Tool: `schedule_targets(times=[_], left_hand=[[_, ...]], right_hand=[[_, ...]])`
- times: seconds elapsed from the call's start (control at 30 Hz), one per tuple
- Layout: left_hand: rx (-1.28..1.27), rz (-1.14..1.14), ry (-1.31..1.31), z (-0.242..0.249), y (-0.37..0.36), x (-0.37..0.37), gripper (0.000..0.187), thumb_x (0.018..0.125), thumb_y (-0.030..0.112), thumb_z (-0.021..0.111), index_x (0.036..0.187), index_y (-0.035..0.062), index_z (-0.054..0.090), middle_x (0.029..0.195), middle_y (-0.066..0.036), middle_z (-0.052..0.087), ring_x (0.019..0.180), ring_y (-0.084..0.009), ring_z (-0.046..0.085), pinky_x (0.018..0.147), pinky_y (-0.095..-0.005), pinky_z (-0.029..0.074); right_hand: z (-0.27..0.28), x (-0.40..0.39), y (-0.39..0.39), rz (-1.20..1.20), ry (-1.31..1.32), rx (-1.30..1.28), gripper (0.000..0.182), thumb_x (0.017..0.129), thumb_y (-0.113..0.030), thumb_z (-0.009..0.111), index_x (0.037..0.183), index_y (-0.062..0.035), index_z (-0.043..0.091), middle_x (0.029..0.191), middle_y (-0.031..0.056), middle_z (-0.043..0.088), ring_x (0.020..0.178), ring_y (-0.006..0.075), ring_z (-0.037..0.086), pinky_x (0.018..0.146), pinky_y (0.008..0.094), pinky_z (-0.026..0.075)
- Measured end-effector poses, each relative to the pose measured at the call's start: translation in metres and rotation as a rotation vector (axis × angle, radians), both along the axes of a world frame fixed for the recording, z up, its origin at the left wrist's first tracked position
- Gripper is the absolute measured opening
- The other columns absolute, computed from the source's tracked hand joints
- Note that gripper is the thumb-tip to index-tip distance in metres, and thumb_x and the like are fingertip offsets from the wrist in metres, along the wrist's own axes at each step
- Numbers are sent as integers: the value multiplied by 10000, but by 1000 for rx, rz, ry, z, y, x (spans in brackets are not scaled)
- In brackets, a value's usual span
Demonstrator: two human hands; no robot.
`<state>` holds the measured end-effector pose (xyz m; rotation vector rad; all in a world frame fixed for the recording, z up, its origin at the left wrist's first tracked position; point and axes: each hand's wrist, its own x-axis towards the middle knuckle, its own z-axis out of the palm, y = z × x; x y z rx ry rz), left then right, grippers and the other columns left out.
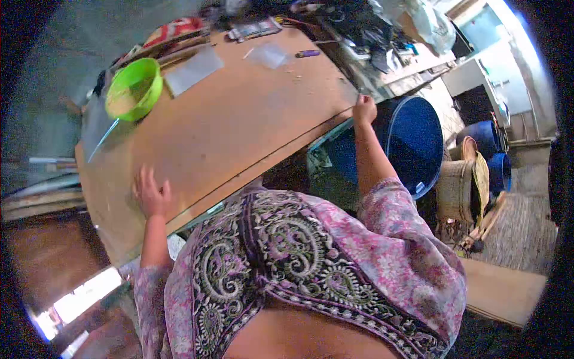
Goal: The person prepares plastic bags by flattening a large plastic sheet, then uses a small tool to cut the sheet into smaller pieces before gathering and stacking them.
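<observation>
My left hand lies on the brown tabletop near its front edge, with the fingers spread. At the table's right corner, my right hand is closed in a fist; what it holds, if anything, is too small to make out. A bright green bowl with pale grainy stuff inside stands at the far left of the table. Beside the bowl lies a translucent sheet. A thin pale blue-white stick sits in front of the bowl.
Toward the back of the table are a crumpled clear plastic piece and a purple cylinder-like item. A large blue drum stands right of the table, with a woven basket beyond. Clutter, including a dark bag, covers the back right.
</observation>
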<state>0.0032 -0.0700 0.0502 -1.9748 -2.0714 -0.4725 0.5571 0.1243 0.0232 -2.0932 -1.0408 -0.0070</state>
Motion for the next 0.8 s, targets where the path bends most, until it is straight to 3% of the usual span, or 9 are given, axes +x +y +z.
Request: schedule_targets(times=[0.07, 0.1, 0.17, 0.27, 0.5, 0.7, 0.77, 0.8], left_hand=[[28, 102, -153, -29, -6, -13, 372, 653, 281, 600, 942, 79, 480, 1093, -142, 449, 1026, -320, 410, 863, -436, 312], [27, 95, -152, -30, -8, -6, 372, 653, 281, 600, 942, 79, 480, 1093, -142, 449, 1026, -320, 410, 863, -436, 312], [-85, 248, -159, -26, -11, 4, 329, 646, 306, 616, 836, 71, 488, 984, -131, 471, 941, -313, 439, 795, -422, 357], [-7, 314, -149, -17, -10, 28, 360, 639, 325, 632, 854, 68, 502, 991, -139, 467, 948, -315, 437, 803, -426, 353], [-4, 420, -119, -21, -12, 50, 396, 650, 336, 637, 895, 47, 520, 1029, -166, 455, 963, -309, 436, 807, -432, 356], [143, 496, -190, -39, -13, 52, 262, 721, 271, 600, 801, 26, 558, 954, -143, 497, 904, -300, 468, 770, -392, 388], [120, 454, -566, -45, -14, 48, 229, 735, 249, 587, 784, 28, 550, 843, -134, 532, 801, -291, 504, 701, -374, 410], [115, 466, -538, -54, -15, 45, 212, 742, 234, 578, 772, 27, 541, 804, -134, 536, 756, -290, 508, 670, -376, 412]], right_hand=[[-20, 18, 9, 34, -148, -52, 239, 734, -321, 547, 745, -86, 589, 769, 125, 582, 727, 303, 555, 651, 387, 439], [-26, 21, 13, 48, -240, -77, 230, 729, -321, 553, 740, -94, 588, 771, 117, 573, 736, 302, 548, 650, 394, 437], [-19, 13, 12, 50, -203, -107, 211, 722, -316, 558, 739, -108, 590, 779, 109, 552, 766, 294, 535, 651, 394, 436], [-9, 1, 16, 55, -316, -195, 203, 715, -300, 572, 727, -98, 584, 817, 109, 541, 795, 296, 520, 667, 401, 433], [-5, -3, 12, 92, -289, -236, 200, 675, -304, 624, 736, -117, 587, 890, 92, 528, 873, 295, 490, 713, 394, 425], [-14, -3, 7, 86, -264, 7, 280, 668, -292, 637, 850, -97, 548, 896, 96, 523, 875, 305, 480, 735, 391, 412], [-2, -24, 3, 329, -315, 118, 312, 650, -267, 663, 849, -54, 553, 879, 117, 532, 877, 300, 489, 750, 373, 404], [0, -38, 0, 532, -200, -27, 384, 648, -330, 656, 895, -56, 549, 943, 122, 517, 923, 306, 470, 793, 376, 384]])
